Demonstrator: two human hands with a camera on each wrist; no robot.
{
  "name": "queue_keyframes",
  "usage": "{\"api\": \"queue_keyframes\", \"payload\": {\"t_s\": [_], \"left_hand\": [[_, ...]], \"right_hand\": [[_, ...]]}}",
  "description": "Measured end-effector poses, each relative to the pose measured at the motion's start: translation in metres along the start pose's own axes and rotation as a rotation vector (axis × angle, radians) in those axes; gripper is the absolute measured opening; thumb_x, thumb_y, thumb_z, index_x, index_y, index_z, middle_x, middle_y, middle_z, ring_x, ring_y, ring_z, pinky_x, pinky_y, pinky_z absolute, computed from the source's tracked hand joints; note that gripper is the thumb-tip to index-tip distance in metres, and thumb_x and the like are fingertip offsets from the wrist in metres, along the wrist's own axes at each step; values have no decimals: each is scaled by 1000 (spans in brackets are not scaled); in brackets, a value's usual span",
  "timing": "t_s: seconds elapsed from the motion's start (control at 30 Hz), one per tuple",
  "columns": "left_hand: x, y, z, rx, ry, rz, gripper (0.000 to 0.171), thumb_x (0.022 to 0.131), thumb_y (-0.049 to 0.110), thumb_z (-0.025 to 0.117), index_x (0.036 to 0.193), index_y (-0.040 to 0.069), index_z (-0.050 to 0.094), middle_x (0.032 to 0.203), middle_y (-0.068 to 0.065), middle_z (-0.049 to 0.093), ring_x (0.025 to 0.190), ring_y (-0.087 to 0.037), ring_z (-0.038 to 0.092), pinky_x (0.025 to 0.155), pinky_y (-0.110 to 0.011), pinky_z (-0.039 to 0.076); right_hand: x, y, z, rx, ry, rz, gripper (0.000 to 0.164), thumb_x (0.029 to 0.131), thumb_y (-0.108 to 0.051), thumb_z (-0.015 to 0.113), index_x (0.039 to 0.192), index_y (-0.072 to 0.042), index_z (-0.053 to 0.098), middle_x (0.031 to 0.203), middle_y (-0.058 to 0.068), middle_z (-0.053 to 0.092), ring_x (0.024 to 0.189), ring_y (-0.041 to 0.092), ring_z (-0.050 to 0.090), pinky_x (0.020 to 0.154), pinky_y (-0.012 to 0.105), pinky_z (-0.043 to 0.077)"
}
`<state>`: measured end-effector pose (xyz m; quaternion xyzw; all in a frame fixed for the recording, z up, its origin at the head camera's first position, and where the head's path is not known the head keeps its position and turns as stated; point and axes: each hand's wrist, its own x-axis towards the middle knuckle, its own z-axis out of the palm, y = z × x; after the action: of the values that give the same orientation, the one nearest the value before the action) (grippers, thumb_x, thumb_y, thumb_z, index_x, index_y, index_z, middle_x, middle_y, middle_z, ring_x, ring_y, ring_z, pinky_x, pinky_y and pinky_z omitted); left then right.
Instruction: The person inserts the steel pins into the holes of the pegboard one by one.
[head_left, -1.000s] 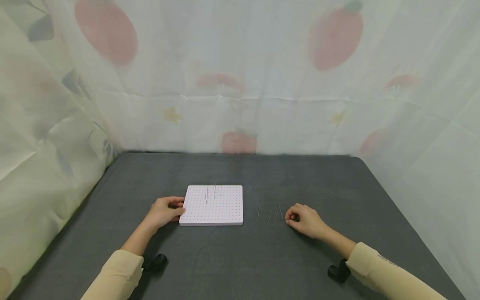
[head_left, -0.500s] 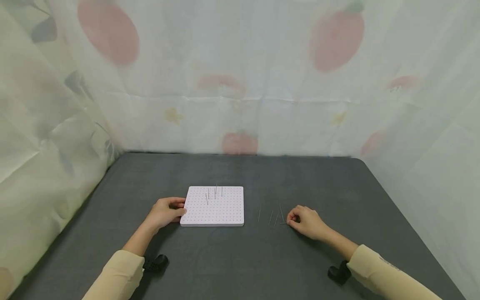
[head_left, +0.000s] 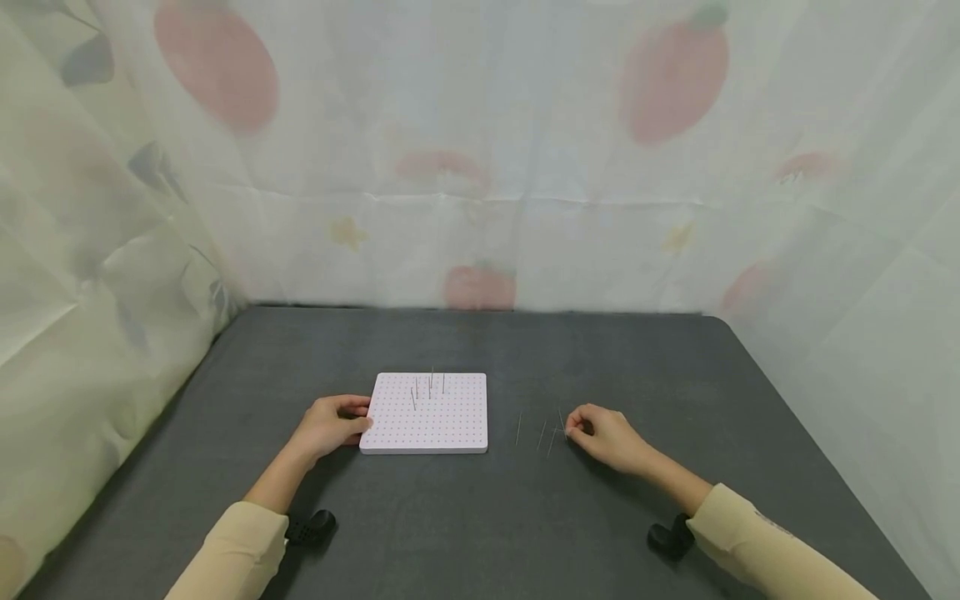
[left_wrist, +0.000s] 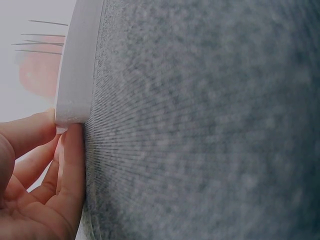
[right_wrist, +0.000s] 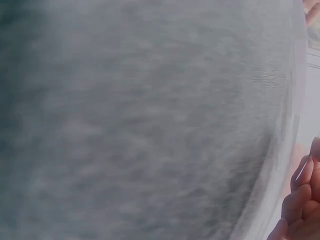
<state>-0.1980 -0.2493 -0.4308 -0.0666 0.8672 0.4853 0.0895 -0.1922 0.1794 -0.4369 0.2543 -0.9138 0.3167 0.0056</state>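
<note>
A white board with a grid of small dots (head_left: 427, 425) lies flat on the table, several thin needles (head_left: 430, 387) standing in its far half. My left hand (head_left: 328, 427) holds the board's left edge; in the left wrist view the thumb is at the top edge and a finger (left_wrist: 73, 165) at the lower one. Right of the board, several loose needles (head_left: 518, 429) lie on the cloth. Over their right end my right hand (head_left: 609, 437) pinches a thin needle (head_left: 557, 430) between thumb and forefinger, its free part pointing left. The right wrist view shows only curled fingers (right_wrist: 300, 200) at its edge.
A dark grey cloth (head_left: 480, 525) covers the table. Pale curtains with fruit prints (head_left: 480, 125) hang behind it and at both sides. Black wrist cameras (head_left: 321, 523) sit below each forearm, close over the table.
My right hand lifts slightly and shifts left, the pinched needle moving with it over the loose ones. My left hand and the board stay in place.
</note>
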Motion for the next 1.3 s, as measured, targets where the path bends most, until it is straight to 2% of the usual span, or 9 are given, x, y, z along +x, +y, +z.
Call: {"api": "queue_keyframes", "payload": {"t_s": [0.13,0.37,0.57,0.83,1.3], "left_hand": [[0,0,0,3,2,-5,42,83,5,64,123,-1,54,109,-17,58,83,-16,61,68,-31,56],[0,-1,0,12,7,3,42,83,6,64,124,-1,54,108,-16,58,82,-15,61,67,-31,56],[-1,-2,0,16,8,4,42,83,7,65,123,-2,54,107,-16,59,82,-15,61,67,-31,56],[-1,0,1,17,14,4,42,83,6,65,123,-1,54,107,-16,58,82,-15,61,67,-31,56],[-3,3,0,7,6,7,42,83,6,65,123,-2,55,107,-16,59,82,-16,61,67,-31,56]], "right_hand": [[6,-6,-2,29,-25,18,4,92,-15,56,90,-14,59,73,-8,53,50,1,36,46,20,36],[16,-14,-1,75,-43,1,9,94,-18,54,94,-11,59,67,-6,50,49,2,36,45,21,35],[22,-22,3,105,-61,33,10,95,-18,51,97,-11,57,67,-5,48,50,4,37,47,21,35],[27,-28,6,112,-37,23,4,95,-17,51,94,-14,54,68,-5,47,51,6,38,47,21,35],[43,-45,15,170,18,22,5,93,-19,54,92,-14,53,68,-4,47,54,7,39,47,21,35]]}}
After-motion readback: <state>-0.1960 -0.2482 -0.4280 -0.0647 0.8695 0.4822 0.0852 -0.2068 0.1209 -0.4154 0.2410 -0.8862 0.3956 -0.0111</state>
